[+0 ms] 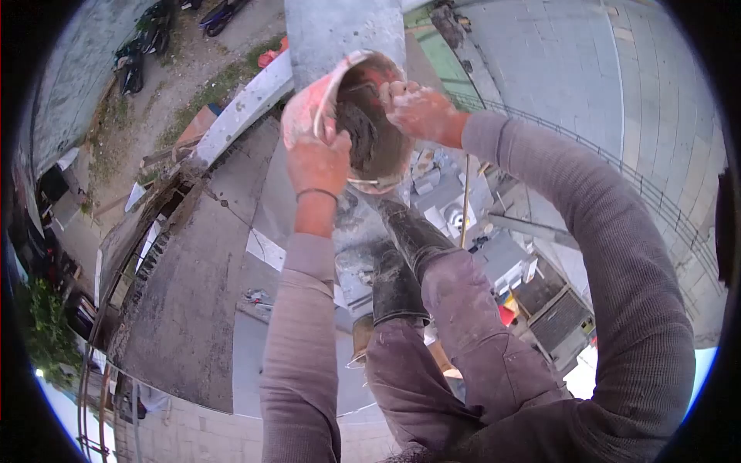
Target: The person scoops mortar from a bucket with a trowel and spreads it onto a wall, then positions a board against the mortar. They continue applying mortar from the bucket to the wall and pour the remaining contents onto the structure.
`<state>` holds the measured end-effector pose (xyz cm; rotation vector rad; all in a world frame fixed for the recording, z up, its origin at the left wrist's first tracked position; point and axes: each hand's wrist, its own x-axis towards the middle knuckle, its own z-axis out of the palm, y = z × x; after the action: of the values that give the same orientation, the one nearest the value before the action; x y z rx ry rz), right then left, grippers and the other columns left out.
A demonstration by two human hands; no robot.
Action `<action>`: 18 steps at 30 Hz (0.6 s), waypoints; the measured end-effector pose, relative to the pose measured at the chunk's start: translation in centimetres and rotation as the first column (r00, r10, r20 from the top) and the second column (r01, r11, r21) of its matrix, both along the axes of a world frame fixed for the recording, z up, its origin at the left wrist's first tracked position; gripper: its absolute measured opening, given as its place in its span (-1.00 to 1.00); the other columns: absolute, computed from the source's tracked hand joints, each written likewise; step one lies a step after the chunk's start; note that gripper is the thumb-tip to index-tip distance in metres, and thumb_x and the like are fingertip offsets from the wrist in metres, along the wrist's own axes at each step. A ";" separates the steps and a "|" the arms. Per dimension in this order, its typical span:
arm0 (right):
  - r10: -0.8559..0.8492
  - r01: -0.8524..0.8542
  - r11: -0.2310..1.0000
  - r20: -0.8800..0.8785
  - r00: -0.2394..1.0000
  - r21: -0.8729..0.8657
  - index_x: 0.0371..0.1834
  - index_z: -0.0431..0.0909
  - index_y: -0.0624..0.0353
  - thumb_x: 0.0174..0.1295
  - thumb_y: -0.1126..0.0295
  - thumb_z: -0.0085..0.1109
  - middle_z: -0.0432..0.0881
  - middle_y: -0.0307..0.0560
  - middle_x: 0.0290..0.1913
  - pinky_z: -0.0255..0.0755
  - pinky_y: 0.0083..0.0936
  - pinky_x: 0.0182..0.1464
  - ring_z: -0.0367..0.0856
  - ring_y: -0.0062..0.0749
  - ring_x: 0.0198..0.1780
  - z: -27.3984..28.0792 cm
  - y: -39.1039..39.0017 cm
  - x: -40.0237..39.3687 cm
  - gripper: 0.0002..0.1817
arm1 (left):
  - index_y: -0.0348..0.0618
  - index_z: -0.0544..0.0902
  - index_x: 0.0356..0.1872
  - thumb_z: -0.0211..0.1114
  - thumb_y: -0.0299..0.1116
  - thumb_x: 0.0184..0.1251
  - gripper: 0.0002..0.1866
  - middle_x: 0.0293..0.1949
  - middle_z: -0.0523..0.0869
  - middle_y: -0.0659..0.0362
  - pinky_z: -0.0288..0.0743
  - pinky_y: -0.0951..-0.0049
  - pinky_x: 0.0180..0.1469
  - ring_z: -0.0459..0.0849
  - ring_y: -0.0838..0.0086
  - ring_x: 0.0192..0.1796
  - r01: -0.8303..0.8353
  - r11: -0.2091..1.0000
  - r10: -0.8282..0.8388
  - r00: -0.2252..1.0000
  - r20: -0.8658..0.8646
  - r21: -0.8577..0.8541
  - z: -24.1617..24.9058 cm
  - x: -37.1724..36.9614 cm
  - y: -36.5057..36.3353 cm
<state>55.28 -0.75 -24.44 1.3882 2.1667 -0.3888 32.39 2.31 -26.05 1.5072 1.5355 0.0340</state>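
The left hand [316, 158] is clenched on the near rim of a red plastic bucket [302, 116], fingers hooked over the edge and a thin dark band around the wrist. The right hand [417, 112] grips the opposite rim, its fingers [395, 92] curled over the lip and dusted white with cement. Between the two hands the bucket is held up and tipped toward the camera, so its mouth faces the viewer. Its outer wall is faded red, smeared with pale dried mortar, and a light wire handle [320, 108] arcs along the rim by the left hand. Inside sits a dark grey mass of wet mortar [369, 139], clinging to the bottom and the walls.

Both arms wear grey-mauve long sleeves [617, 255], the right one stretching from the lower right corner of the view. Below the bucket are the person's legs in dusty purple trousers [471, 324] and dark rubber boots [409, 239] spattered with cement. Right behind the bucket rises a grey concrete column [340, 31]. Far beneath lie a flat concrete roof [193, 293], a dirt yard with parked motorbikes [147, 38] at the upper left, and a block wall [587, 69] at the upper right.
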 end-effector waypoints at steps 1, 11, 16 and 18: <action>-0.017 0.017 1.000 -0.001 1.000 -0.010 0.14 0.56 0.31 0.34 0.31 0.11 0.66 0.01 -0.08 0.68 -0.19 -0.02 0.72 -0.17 0.02 -1.1 -1.0 0.9 -0.61 | -0.31 0.76 -0.20 0.47 0.00 0.20 -0.53 -0.19 0.81 -0.18 0.66 0.10 -0.01 0.80 -0.05 -0.09 -0.082 0.997 0.082 0.986 0.148 -0.003 -0.3 -0.2 0.4; -0.157 0.027 0.931 -0.334 0.929 -0.363 -0.24 0.71 0.20 0.30 0.33 0.14 0.72 0.06 -0.22 0.64 -0.11 -0.05 0.75 0.06 -0.14 -6.4 -3.6 2.7 -0.80 | -0.29 0.74 -0.15 0.49 -0.17 0.29 -0.65 -0.43 0.68 0.00 0.53 0.32 -0.30 0.62 0.30 -0.43 0.127 0.992 -0.126 0.991 0.049 -0.008 3.1 -3.0 0.0; -0.171 0.041 0.978 -0.675 0.718 -0.205 -0.17 0.68 0.19 0.35 0.30 0.12 0.70 0.10 -0.34 0.61 -0.05 -0.12 0.74 0.10 -0.21 -10.3 -8.5 0.3 -0.78 | -0.27 0.75 -0.11 0.49 -0.15 0.27 -0.63 -0.53 0.69 0.02 0.53 0.36 -0.33 0.59 0.39 -0.50 -0.016 0.995 0.038 0.976 0.216 -0.100 0.9 -5.4 -0.1; -0.311 0.161 0.950 -0.738 0.599 -0.269 -0.20 0.66 0.17 0.42 0.28 0.07 0.68 0.12 -0.34 0.58 0.00 -0.13 0.72 0.12 -0.21 -10.4 -9.3 -1.1 -0.77 | -0.23 0.75 -0.17 0.47 -0.10 0.32 -0.65 -0.52 0.70 0.04 0.51 0.30 -0.37 0.59 0.33 -0.53 -0.075 0.989 0.110 0.948 0.300 -0.126 1.5 -5.4 -0.2</action>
<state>54.22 -10.08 -34.80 1.5867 2.4762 -1.5033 27.03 2.16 -24.56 1.2728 1.3332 0.2226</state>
